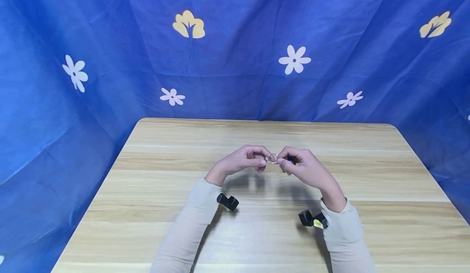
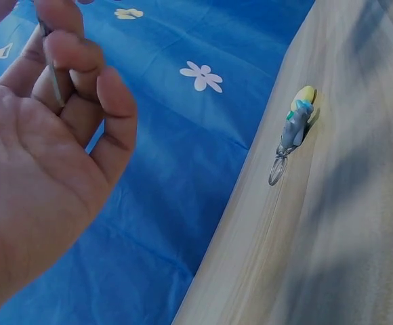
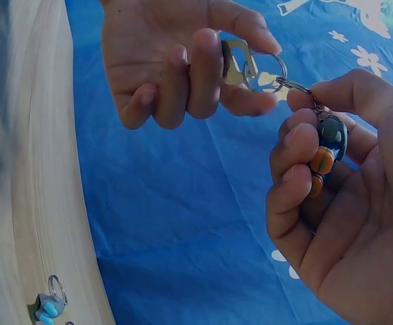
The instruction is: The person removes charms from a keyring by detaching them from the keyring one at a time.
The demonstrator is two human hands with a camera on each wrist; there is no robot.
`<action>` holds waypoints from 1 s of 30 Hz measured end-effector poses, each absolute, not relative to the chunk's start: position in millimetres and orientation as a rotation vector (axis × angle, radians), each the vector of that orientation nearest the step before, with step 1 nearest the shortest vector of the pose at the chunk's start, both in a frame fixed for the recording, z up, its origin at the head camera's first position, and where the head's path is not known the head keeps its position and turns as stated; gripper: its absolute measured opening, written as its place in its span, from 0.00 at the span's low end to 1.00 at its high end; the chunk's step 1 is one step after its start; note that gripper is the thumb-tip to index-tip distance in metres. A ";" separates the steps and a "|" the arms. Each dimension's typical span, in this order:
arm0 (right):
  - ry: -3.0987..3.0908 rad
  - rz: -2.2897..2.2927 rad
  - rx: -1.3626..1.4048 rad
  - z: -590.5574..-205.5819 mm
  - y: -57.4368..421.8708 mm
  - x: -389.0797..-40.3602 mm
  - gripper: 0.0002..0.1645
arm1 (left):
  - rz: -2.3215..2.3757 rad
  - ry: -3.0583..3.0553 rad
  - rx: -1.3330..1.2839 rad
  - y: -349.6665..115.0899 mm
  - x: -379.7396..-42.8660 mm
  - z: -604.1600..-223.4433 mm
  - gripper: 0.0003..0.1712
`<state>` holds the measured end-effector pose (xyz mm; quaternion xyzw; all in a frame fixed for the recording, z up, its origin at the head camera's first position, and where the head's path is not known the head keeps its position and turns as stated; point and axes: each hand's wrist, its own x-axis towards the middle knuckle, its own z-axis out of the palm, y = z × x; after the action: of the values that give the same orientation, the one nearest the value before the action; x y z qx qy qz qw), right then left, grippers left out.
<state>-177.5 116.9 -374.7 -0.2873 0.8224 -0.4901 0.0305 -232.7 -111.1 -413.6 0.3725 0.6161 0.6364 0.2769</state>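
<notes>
Both hands meet above the table. The left hand (image 1: 240,160) pinches a flat metal key (image 3: 236,62); its thin edge shows against the fingers in the left wrist view. At the key's head is a split ring (image 3: 282,66), which overlaps the ring of a keychain in the right wrist view. The right hand (image 1: 306,169) pinches that ring between thumb and index finger. From it hangs a small dark figurine (image 3: 332,132) with orange feet, partly enclosed by the curled fingers.
Another keychain, with a grey-blue and yellow figurine (image 2: 297,125) and a metal ring (image 2: 278,170), lies on the wooden table (image 1: 154,211). A blue curtain (image 1: 235,40) with flowers hangs behind. Black wrist cameras sit on both sleeves.
</notes>
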 end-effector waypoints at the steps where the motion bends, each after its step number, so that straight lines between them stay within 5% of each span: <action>1: 2.533 -1.511 -0.884 -374.7 117.0 -177.5 0.06 | 1.713 1.651 1.014 -111.1 -233.1 -414.3 0.28; 9: 2.545 -1.497 -0.899 -377.0 116.3 -177.5 0.06 | 1.710 1.660 1.072 -110.8 -235.1 -417.1 0.48; 18: 2.553 -1.491 -0.959 -379.2 114.3 -177.8 0.07 | 1.703 1.687 1.066 -111.6 -234.7 -417.2 0.35; 30: 2.607 -1.445 -0.998 -378.4 111.5 -176.7 0.08 | 1.700 1.711 1.064 -111.3 -234.9 -417.5 0.39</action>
<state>-176.7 111.5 -378.4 -0.3174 0.8294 -0.4598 -0.0007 -234.9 -111.3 -417.5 0.3908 0.6284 0.6243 0.2502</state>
